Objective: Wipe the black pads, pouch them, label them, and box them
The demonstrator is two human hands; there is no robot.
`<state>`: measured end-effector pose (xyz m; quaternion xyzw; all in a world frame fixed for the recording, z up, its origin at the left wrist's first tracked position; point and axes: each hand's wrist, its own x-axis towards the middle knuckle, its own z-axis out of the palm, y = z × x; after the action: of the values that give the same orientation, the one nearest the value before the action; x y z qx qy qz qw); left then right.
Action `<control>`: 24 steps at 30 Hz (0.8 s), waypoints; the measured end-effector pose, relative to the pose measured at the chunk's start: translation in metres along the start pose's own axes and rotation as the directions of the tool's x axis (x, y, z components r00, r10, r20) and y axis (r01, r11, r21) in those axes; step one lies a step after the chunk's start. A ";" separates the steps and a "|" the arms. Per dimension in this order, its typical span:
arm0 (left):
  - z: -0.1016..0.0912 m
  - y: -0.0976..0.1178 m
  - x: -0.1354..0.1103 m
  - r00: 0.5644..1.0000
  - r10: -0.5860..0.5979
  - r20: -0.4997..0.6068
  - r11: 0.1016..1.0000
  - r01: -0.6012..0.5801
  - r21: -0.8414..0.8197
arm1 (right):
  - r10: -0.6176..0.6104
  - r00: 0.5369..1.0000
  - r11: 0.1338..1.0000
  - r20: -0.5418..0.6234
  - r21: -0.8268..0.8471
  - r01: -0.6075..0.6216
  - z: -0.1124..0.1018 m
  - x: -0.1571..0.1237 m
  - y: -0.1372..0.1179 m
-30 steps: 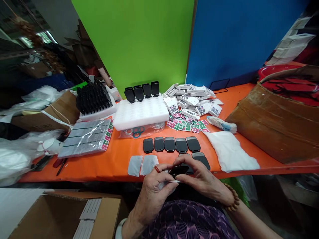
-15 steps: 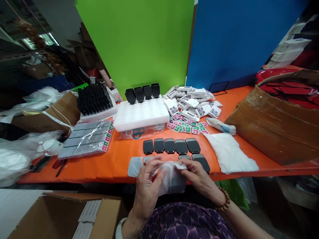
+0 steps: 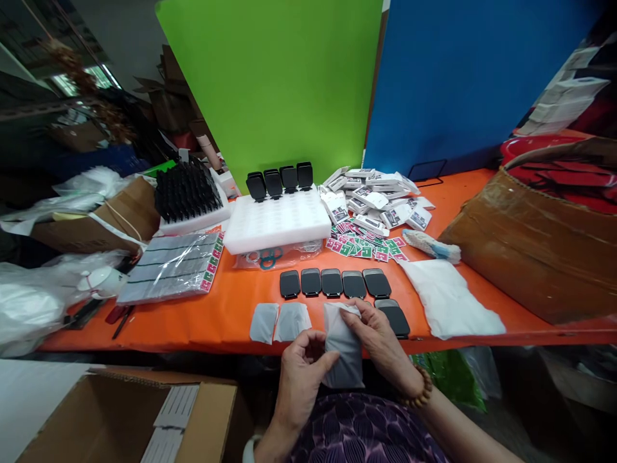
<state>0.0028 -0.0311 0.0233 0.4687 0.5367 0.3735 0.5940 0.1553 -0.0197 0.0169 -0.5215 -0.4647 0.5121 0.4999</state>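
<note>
Both hands hold a frosted plastic pouch [image 3: 343,354] with a dark flat piece inside, just off the table's front edge. My left hand [image 3: 303,373] pinches its left side between thumb and fingers. My right hand [image 3: 383,347] grips the upper right corner. To the left lie two similar filled pouches, a small one [image 3: 264,323] and a wider one [image 3: 292,321]. Behind the hands is a row of black flat rounded pieces [image 3: 331,283]; another black piece [image 3: 393,317] lies beside my right hand, which partly hides one more.
A white foam tray [image 3: 277,222] bears upright black pieces. Near it are small white boxes [image 3: 376,196], red and green cards [image 3: 361,246] and a stack of flat grey bags [image 3: 168,267]. A white pouch stack [image 3: 450,299] lies right. Cardboard boxes stand lower left [image 3: 212,418] and right [image 3: 525,244].
The pouch has turned upright and flattened around the dark piece. My left hand has moved down along its side, uncovering the second filled pouch on the table.
</note>
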 end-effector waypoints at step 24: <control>-0.004 -0.041 0.018 0.985 -0.154 -0.080 0.941 0.121 -0.317 | 0.148 0.985 0.982 0.085 0.108 -0.157 0.004 0.035 0.051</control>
<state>-0.0012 -0.0244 -0.0210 0.3104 0.5327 0.4348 0.6564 0.1510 0.0114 -0.0358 -0.5062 -0.4121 0.5941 0.4700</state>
